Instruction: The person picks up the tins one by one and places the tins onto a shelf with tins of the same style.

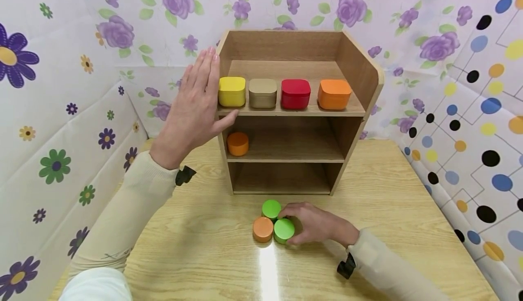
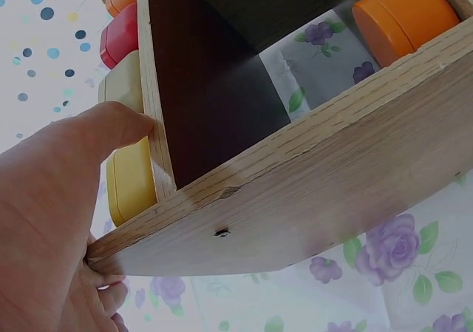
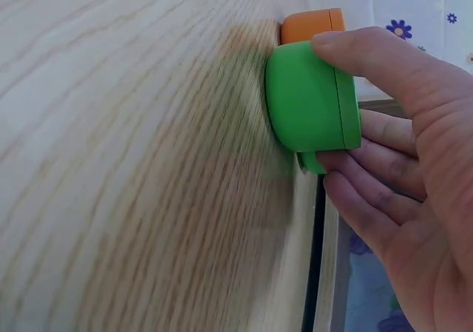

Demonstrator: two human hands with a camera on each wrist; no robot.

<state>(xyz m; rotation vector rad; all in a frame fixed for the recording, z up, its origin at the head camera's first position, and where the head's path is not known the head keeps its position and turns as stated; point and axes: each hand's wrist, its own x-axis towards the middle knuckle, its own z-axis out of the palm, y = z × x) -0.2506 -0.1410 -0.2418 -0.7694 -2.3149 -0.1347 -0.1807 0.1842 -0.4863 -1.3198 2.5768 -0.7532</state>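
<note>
My left hand (image 1: 195, 99) rests against the left side of a small wooden shelf (image 1: 286, 161), fingers straight along the panel and thumb at the upper board's front edge. On the table before the shelf, my right hand (image 1: 313, 223) pinches a round green container (image 3: 307, 99) between thumb and fingers. It stands on the table. Touching or close beside it are a second green container (image 1: 271, 209) and a round orange container (image 1: 263, 229). In the right wrist view, the second green one is mostly hidden behind the pinched one.
The top board holds yellow (image 1: 232, 92), khaki (image 1: 263, 93), red (image 1: 295, 94) and orange (image 1: 334, 95) squarish containers in a row. A round orange container (image 1: 238, 144) stands at the left of the middle board. Patterned cloth (image 1: 457, 96) surrounds the table.
</note>
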